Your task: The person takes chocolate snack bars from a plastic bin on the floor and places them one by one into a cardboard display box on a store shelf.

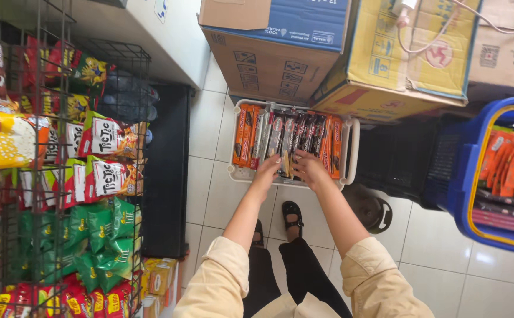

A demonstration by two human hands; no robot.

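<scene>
Snack packets (286,138), standing on edge in tight rows inside a white basket (351,147) on the tiled floor, are being handled at the near rim, and pulling one free could be tipping its neighbours over or out. Both arms are reaching straight down and forward. The left hand (267,168) and right hand (308,166) are curling narrowly around packet ends, side by side.

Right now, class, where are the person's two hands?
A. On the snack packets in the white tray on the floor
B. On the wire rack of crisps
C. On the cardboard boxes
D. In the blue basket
A: the left hand and right hand rest on the snack packets in the white tray on the tiled floor.
</scene>
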